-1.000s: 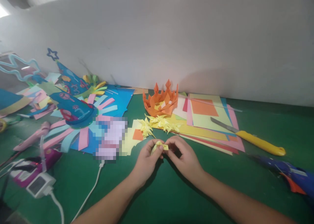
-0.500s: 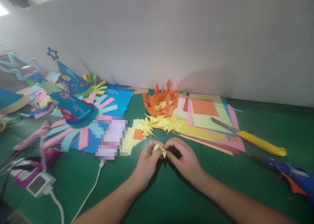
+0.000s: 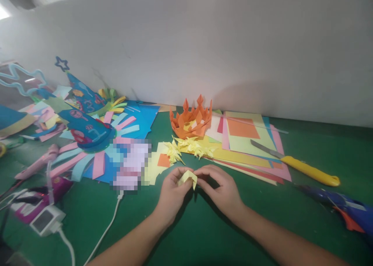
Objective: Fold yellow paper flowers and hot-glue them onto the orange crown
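A small folded piece of pale yellow paper (image 3: pixel 188 176) is pinched between my hands, low over the green table. My left hand (image 3: pixel 172 188) grips its left side, thumb in front and fingers behind. With thumb and index finger, my right hand (image 3: pixel 221 188) pinches the paper's right edge. Just beyond my fingers lie several spiky pale yellow folded paper pieces (image 3: pixel 199 146). Behind them stands an orange folded-paper crown (image 3: pixel 190 126).
Stacked coloured sheets (image 3: pixel 247 130) lie at the back right. A yellow-handled knife (image 3: pixel 311 171) and a blue glue gun (image 3: pixel 346 209) are to the right. On the left are blue paper hats (image 3: pixel 87 128), a pink glue gun (image 3: pixel 40 163), a power strip (image 3: pixel 48 219) and a white cable (image 3: pixel 109 223).
More of the yellow paper's folded face shows between my fingers; my left thumb has shifted slightly down. Both hands stay in nearly the same place.
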A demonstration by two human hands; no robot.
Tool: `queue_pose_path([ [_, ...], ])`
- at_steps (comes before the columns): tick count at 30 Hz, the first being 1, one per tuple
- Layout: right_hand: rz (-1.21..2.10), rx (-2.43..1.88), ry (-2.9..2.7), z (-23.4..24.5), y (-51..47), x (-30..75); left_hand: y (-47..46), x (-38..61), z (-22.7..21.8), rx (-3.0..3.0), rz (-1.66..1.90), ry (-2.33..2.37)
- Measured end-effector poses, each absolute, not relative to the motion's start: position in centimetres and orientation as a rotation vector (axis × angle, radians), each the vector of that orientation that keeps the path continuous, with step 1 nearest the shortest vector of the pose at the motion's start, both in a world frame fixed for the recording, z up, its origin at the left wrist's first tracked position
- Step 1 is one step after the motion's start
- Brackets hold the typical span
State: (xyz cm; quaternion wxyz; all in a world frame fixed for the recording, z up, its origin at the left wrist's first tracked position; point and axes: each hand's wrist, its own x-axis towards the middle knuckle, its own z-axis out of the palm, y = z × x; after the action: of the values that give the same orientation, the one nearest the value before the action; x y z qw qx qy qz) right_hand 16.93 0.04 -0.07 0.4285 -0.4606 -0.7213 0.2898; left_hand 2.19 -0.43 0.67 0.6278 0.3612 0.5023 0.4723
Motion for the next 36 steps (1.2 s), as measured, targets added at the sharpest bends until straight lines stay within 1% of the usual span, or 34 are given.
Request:
queue_pose_path([
  [13,0.760,-1.132,-1.768,-0.1,0.1,17.0,-0.4,1.8,0.1,0.865,1.088,1.122],
  [23,1.143,-1.072,-1.506,-0.5,0.2,16.9,-0.5,2.4,1.4,0.766,1.005,1.037],
  [26,1.214,-1.013,-1.503,-0.4,0.2,17.0,-0.5,2.4,1.4,0.770,0.996,1.032],
  [28,1.193,-0.989,-1.550,-0.2,0.2,17.0,-0.5,2.4,1.3,0.795,1.020,1.025],
  [33,1.008,-1.079,-1.672,0.0,0.2,17.0,-0.3,2.3,0.9,0.868,1.054,1.038],
  [36,1.021,-1.099,-1.680,-0.2,0.1,17.1,-0.3,2.2,0.7,0.893,1.040,1.050],
])
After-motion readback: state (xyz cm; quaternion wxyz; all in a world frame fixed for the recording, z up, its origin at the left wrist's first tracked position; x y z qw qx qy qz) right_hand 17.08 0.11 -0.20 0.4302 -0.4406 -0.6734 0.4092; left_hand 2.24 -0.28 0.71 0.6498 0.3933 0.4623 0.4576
